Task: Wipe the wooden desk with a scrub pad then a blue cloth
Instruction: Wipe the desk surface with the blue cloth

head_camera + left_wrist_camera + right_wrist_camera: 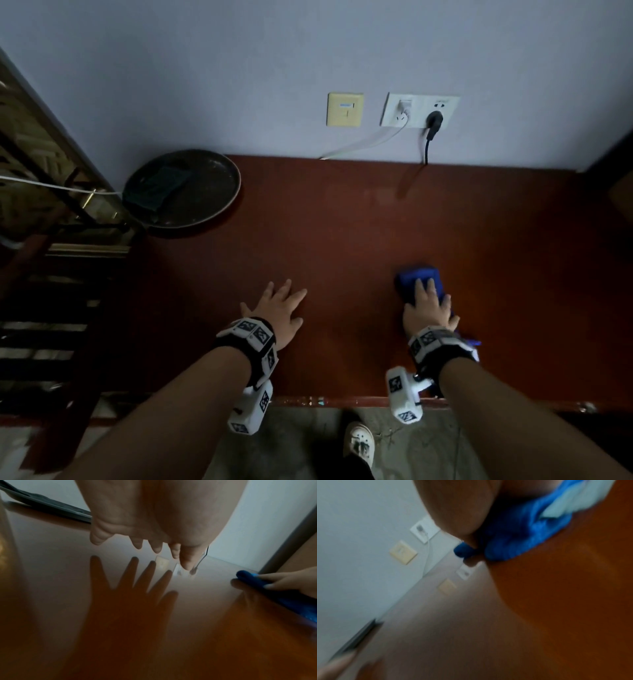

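Note:
A folded blue cloth (416,278) lies on the reddish wooden desk (359,240), right of centre. My right hand (428,305) presses flat on the cloth (522,536) with straight fingers, covering its near half. My left hand (279,305) is spread flat, fingers straight, over the bare desk near the front edge; the left wrist view shows the hand (154,534) just above the glossy wood (68,588) with its reflection below. A dark green scrub pad (156,186) sits in a round dark tray (212,202) at the desk's back left corner.
A grey wall stands behind the desk with a cream switch plate (345,109) and a white socket (419,110); a white cable and a black plug hang from it. A dark wooden rack (51,274) is to the left. The desk's front edge (342,400) is near my wrists.

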Demonstrator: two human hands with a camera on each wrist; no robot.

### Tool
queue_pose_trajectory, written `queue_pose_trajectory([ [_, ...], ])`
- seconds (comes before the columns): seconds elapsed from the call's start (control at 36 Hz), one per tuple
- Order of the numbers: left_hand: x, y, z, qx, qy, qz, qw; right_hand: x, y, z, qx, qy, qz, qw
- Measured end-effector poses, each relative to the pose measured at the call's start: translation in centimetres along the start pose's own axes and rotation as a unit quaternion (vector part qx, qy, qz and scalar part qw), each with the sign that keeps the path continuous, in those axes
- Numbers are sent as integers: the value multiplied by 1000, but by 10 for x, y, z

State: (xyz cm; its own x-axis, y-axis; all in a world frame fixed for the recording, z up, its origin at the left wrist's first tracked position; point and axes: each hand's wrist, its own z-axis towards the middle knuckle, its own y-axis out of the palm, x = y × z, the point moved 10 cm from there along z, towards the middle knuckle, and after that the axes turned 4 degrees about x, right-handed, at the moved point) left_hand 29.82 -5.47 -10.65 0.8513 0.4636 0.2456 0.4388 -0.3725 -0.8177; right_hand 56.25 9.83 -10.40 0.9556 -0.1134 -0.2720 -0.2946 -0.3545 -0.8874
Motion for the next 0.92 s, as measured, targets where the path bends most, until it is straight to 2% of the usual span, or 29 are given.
queue_pose_trajectory([
  [0.08,7,-6,12,0,-7,1,1000,-31,15,-3,5,-53,-49,997],
  [0.17,15,-14,26,2,-14,3,1000,-72,29,-10,-11,-164,-90,982],
  [0.22,20,-19,35,3,-20,1,1000,-94,38,-24,-23,-254,-126,959],
  [0.28,24,-25,43,8,-26,-4,1000,-105,47,-41,-57,-356,-153,920],
  [0.39,36,-33,61,7,-22,1,1000,-99,52,-70,-173,-540,-174,805],
  [0.44,46,-36,71,-3,-11,8,1000,-92,47,-68,-218,-580,-180,764],
  [0.5,57,-39,82,-16,-2,7,1000,-90,39,-54,-234,-594,-190,746],
  [0.56,65,-41,92,-26,2,11,1000,-94,30,-28,-224,-581,-198,757],
  [0.67,75,-46,112,-44,-9,16,999,-95,5,51,-169,-482,-200,836],
  [0.81,74,-64,138,-31,-49,30,998,-77,-44,152,-48,-277,-136,950],
  [0.92,72,-81,158,-22,-80,4,997,-59,-72,209,-16,-124,-78,989],
])
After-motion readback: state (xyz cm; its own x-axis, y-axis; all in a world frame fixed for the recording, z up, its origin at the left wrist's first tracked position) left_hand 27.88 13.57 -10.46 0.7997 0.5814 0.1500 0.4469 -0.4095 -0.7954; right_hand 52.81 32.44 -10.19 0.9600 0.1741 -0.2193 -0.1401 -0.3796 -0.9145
